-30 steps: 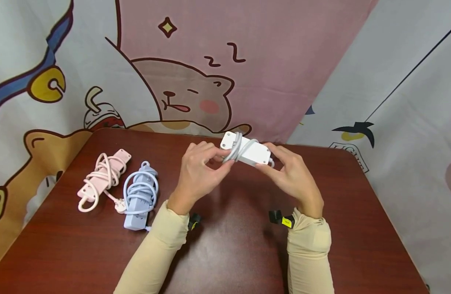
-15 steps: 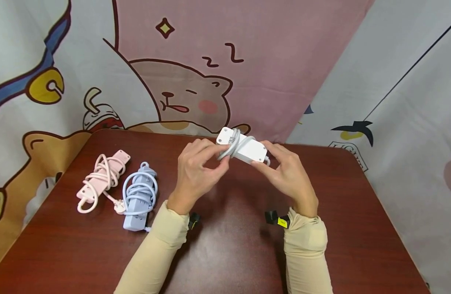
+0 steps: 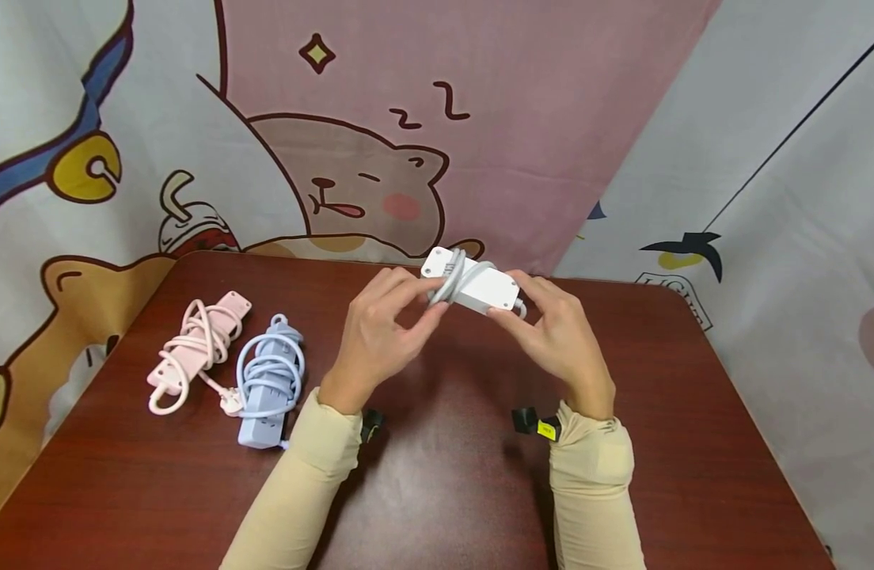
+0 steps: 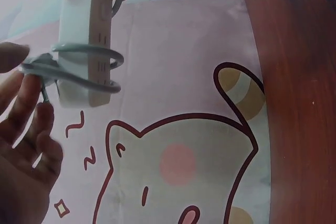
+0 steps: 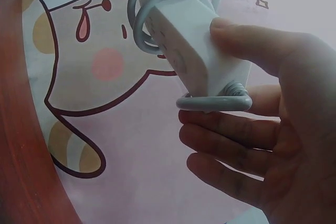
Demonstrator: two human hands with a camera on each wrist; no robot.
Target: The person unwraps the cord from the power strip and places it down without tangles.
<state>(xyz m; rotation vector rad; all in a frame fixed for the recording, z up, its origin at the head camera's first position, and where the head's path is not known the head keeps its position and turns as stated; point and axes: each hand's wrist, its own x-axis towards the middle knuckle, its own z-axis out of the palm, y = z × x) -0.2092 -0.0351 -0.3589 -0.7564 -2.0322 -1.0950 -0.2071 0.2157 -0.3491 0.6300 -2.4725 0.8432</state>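
A white power strip (image 3: 488, 286) is held up above the far part of the table, with a grey cord (image 4: 86, 80) looped round it. At its left end, my left hand (image 3: 383, 332) pinches the cord between thumb and fingers, close to what looks like the grey plug (image 4: 46, 66). My right hand (image 3: 556, 332) grips the other end, the thumb (image 5: 231, 35) lying on one face. There the cord comes out and bends past the fingers in the right wrist view. Slots on one side face show in the left wrist view (image 4: 101, 65).
To the left on the brown table (image 3: 451, 491) lie a pink power strip (image 3: 188, 356) and a blue one (image 3: 266, 396), both wrapped in their cords. The pink one's plug (image 3: 230, 401) touches or nearly touches the blue one. A printed curtain (image 3: 537, 119) hangs behind the table.
Both hands and the white power strip have shifted slightly to the left in the head view since a second ago. Both holds look the same. The pink and blue power strips stay put.
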